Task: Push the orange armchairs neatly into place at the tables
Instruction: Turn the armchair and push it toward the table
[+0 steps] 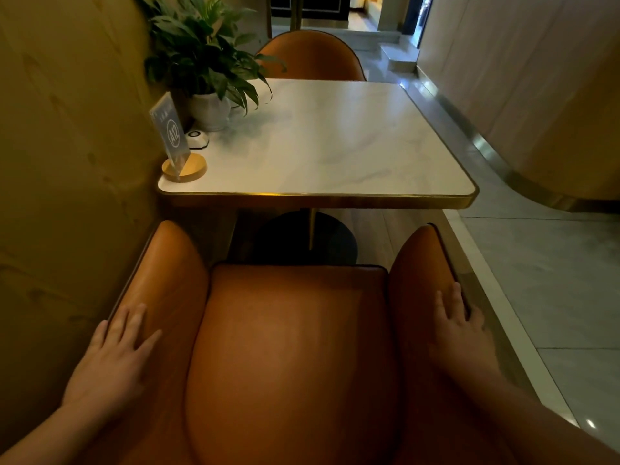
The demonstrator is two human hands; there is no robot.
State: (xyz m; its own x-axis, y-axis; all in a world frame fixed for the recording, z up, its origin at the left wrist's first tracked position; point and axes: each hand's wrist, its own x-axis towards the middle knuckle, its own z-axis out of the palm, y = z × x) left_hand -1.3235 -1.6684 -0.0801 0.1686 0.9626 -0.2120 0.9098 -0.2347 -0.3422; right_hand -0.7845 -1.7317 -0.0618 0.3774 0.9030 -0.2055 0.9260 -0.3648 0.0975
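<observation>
while flat, both hands (114,350) (461,325) rest on the armchair (295,347) arms.

A square white marble-look tabletop with rounded corners and a brass-coloured rim (318,197) stands with its left side against the wall. Three things sit along that edge. Farthest is a white faceted pot holding a green leafy plant (208,110), and just in front of it lies a small round white call button (197,139). At the near corner stands a clear plastic sign marked A12 on a round wooden base (177,146). A slim gold post on a dark round foot (335,239) carries the top on a brown plank floor (375,229), which meets pale grey tiles (553,280) on the right.
</observation>
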